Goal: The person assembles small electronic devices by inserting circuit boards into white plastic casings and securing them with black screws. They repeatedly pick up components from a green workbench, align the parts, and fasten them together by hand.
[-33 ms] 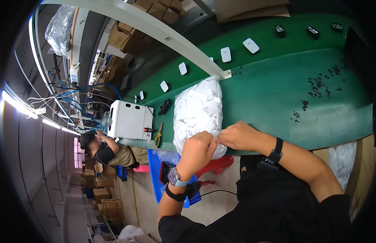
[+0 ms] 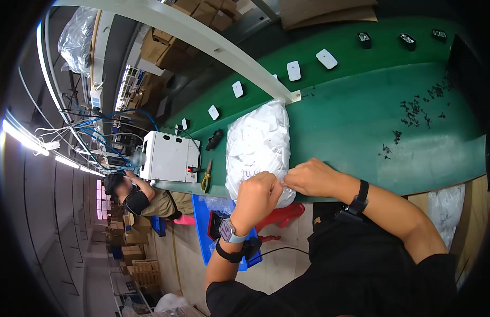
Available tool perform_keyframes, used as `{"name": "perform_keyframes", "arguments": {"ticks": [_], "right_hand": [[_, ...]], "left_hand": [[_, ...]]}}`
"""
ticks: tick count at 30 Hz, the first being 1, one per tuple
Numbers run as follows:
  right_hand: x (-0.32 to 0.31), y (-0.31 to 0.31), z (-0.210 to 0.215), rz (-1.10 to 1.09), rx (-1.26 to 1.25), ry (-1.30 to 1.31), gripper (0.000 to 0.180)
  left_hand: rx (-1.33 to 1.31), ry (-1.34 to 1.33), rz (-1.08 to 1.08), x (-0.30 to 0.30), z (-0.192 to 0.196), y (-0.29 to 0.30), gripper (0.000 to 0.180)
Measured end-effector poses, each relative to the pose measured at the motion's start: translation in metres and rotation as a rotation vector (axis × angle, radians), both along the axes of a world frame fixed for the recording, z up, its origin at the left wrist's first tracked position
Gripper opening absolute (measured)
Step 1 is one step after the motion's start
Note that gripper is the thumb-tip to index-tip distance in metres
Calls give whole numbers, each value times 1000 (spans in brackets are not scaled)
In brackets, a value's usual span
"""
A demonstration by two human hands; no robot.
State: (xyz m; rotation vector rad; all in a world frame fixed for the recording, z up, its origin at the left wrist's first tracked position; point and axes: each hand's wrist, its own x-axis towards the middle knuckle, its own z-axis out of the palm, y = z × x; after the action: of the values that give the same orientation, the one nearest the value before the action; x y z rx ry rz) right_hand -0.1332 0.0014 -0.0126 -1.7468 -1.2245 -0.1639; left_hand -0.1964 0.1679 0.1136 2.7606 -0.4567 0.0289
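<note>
A clear plastic bag packed with white pieces lies on the green bench, its near end at the front edge. Handwritten marks show on the side toward me. My left hand is closed at the bag's near end, fingers curled down and a watch on the wrist. Close to its right, my right hand pinches the same end of the plastic. The two sets of fingertips nearly meet, and the plastic between them is mostly hidden.
Left of the bag are yellow-handled pliers, a black tool and a white machine. Small black screws lie scattered at right. White housings line the belt behind. A blue bin stands below; a co-worker is farther left.
</note>
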Motion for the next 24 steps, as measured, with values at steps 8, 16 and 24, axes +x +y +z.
{"name": "perform_keyframes", "arguments": {"ticks": [8, 16, 24], "right_hand": [[0, 9, -11, 37, 289, 396, 19], [4, 3, 5, 113, 167, 662, 23], [6, 11, -6, 9, 254, 135, 14]], "left_hand": [[-42, -188, 62, 0, -11, -3, 9], [-214, 34, 158, -2, -8, -10, 10], [5, -55, 30, -2, 1, -21, 10]]}}
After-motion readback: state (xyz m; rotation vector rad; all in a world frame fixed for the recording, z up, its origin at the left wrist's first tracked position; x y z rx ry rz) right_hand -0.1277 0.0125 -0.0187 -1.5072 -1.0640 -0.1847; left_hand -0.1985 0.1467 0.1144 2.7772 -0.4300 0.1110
